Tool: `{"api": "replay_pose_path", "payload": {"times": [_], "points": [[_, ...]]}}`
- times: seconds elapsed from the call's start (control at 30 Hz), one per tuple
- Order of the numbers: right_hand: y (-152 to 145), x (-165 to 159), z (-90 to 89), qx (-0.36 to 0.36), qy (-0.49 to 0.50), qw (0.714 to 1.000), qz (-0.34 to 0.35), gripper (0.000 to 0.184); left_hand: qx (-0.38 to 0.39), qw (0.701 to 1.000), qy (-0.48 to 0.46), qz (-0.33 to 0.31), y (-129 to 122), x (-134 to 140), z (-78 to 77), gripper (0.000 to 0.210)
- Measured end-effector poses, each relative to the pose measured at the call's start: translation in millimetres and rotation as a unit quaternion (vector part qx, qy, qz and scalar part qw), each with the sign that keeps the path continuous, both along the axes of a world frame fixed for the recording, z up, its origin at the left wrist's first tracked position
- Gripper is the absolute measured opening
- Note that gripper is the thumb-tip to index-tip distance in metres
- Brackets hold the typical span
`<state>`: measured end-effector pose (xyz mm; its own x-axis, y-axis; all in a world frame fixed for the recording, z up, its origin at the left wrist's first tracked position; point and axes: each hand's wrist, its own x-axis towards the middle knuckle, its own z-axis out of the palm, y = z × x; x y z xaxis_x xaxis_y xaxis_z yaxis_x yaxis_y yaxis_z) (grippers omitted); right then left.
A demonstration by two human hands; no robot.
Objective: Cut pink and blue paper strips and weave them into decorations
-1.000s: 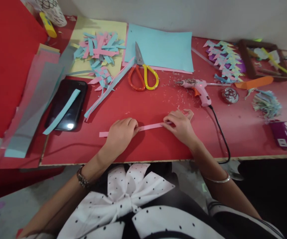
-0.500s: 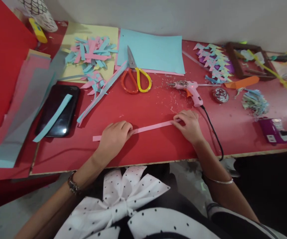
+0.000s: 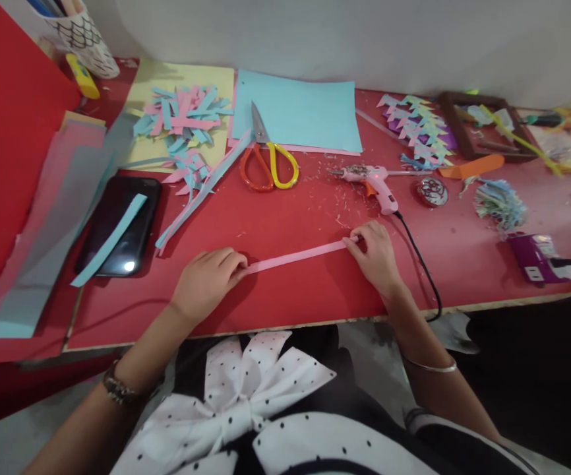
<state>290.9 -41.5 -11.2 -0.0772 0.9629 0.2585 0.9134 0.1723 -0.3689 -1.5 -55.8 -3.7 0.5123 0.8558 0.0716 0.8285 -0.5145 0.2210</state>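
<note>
A narrow pink paper strip runs between my two hands, low over the red tabletop. My left hand is closed on the strip toward its left part, with the end there hidden under the fingers. At the other end, my right hand pinches the strip between thumb and fingers. Just beyond the right hand lies a pink glue gun, its black cord trailing to the table's front edge. Scissors with red and yellow handles rest behind the strip.
A black phone with a blue strip across it lies at left, near long paper sheets. Cut paper pieces and blue sheets are at the back. A brown frame and purple box stand at right.
My left hand has slid leftward along the pink strip, covering its left end and baring more of it between the hands. My right hand keeps its pinch. The view has shifted slightly.
</note>
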Motion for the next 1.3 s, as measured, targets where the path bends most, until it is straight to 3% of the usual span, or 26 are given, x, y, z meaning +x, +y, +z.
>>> {"api": "replay_pose_path", "payload": {"times": [0.13,0.37,0.53,0.63,0.7,1.0,1.3], "points": [[-4.9,-8.1,3.8,0.014,-0.041,0.999,-0.022,0.014,0.0,1.0,-0.021,0.001,-2.1,-15.2,-3.7,0.033],[-13.1,-35.5,19.0,0.029,-0.215,0.976,-0.005,0.036,-0.006,0.997,-0.072,0.025,-8.9,-32.5,-8.6,0.036],[-19.3,-75.6,21.5,0.024,-0.157,0.981,0.114,0.029,-0.004,0.996,-0.083,0.028,-9.1,-30.0,-6.8,0.034],[-20.2,-103.2,18.8,0.0,-0.1,0.965,0.243,0.021,-0.003,0.997,-0.079,0.01,-8.7,-28.1,-5.9,0.033],[-18.7,-116.8,16.0,-0.025,-0.084,0.957,0.277,0.017,0.012,0.996,-0.083,0.008,-9.7,-28.0,-6.1,0.036],[-10.1,-126.2,12.6,-0.068,-0.096,0.958,0.261,0.019,0.03,0.996,-0.081,0.037,-14.3,-33.6,-6.5,0.042],[-8.5,-128.8,13.2,-0.079,-0.112,0.956,0.26,0.019,-0.005,0.996,-0.08,0.027,-8.8,-37.7,-6.3,0.041]]}}
